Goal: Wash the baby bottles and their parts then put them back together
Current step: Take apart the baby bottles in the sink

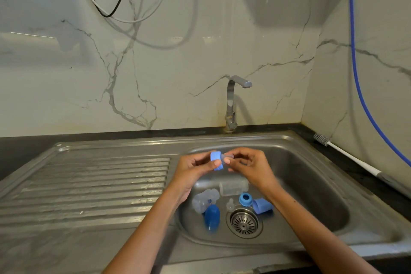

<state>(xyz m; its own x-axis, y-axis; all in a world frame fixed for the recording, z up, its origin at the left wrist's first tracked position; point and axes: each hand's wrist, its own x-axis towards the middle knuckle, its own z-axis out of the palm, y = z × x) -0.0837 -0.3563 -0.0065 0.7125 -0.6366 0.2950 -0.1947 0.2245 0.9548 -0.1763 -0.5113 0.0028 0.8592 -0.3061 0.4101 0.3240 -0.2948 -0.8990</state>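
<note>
Over the sink basin [311, 184] my left hand [193, 167] holds a blue screw ring [216, 160] by its rim. My right hand [249, 165] pinches the clear teat [228, 158] that sticks out of that ring. On the basin floor lie a clear bottle [233, 187], a second clear bottle [203, 201], a dark blue cap [212, 217], a loose clear teat [230, 204], another blue ring [245, 199] and a lighter blue cap [262, 206].
The drain strainer [244, 222] sits in the basin's middle. A ribbed drainboard [100, 184] lies to the left. The tap [233, 104] stands behind the basin, no water running. A bottle brush [347, 155] lies on the dark counter at right, beside a blue hose [364, 100].
</note>
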